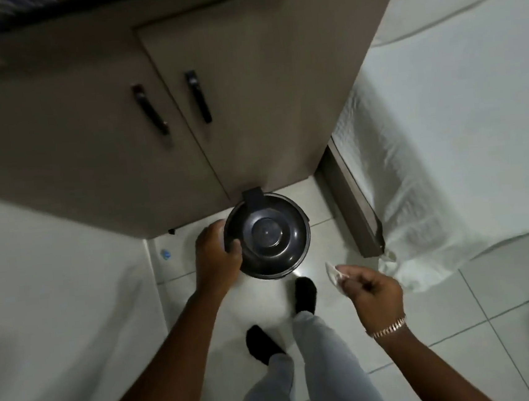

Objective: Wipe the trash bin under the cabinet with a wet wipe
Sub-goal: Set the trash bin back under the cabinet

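Observation:
A small round black trash bin [268, 235] with a domed lid stands on the white floor tiles, just in front of the cabinet's lower edge. My left hand [217, 256] grips the bin's left rim, thumb on the lid. My right hand [374, 293] hovers to the right of the bin, apart from it, pinching a crumpled white wet wipe [334, 272] between fingers and thumb. A gold bracelet sits on that wrist.
A beige cabinet [185, 127] with two black door handles rises behind the bin. A white sheet-covered bed [461, 149] fills the right side, and a white surface [56, 301] the left. My feet in black socks [304, 295] stand on the narrow floor strip.

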